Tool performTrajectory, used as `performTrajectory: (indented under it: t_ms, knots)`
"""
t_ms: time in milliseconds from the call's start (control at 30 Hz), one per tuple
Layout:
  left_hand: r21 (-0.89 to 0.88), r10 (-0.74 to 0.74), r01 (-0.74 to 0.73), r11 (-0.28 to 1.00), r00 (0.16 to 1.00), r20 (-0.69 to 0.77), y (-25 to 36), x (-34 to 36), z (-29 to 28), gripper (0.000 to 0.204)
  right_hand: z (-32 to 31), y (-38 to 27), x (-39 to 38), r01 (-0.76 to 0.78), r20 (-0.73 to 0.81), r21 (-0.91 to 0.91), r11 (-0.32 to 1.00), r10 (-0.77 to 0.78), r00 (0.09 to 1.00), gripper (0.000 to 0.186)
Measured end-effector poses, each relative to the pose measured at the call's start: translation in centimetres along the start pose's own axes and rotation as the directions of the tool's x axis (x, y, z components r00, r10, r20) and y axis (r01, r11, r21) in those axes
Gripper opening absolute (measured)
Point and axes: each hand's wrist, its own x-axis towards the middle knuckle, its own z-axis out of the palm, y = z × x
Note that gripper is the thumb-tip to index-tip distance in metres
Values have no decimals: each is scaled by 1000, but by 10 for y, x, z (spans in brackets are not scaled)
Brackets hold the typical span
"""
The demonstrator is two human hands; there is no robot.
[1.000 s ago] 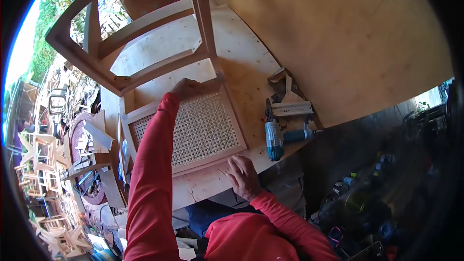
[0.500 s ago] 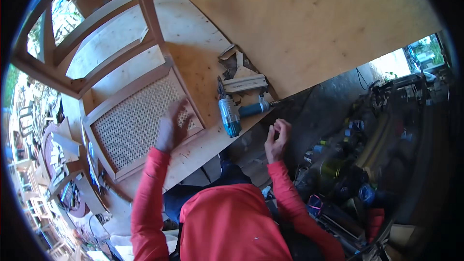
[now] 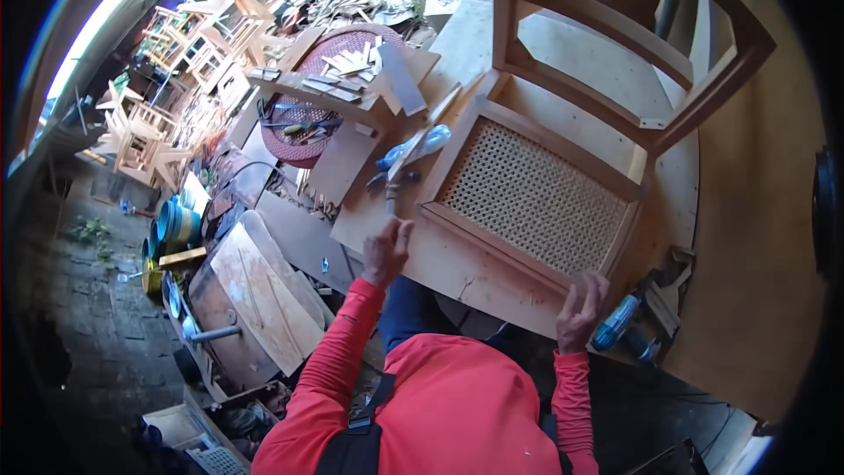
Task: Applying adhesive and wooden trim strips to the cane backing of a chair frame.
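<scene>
Left grip (image 3: 387, 253) is clasping a hammer (image 3: 392, 200); right grip (image 3: 579, 315), half-open and empty, is hovering at the desk's (image 3: 475, 286) near edge.

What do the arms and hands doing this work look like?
They are a person's: the left hand and right hand show no gloves. Both arms wear long, plain red sleeves, wrinkled along the forearms and reaching the wrists. No cables show on them.
</scene>
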Motion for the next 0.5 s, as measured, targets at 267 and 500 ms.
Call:
performTrajectory:
  t_ms: [267,500]
  knots:
    - [-23,31,-35,999,985,-168,-53,74,-64,16,65,-20,105,196,-4,-75,978,-197,980,25]
    - [430,1,-52,901,993,117,-32,145,-16,44,116,-48,147,273,31,-62,960,-272,962,23]
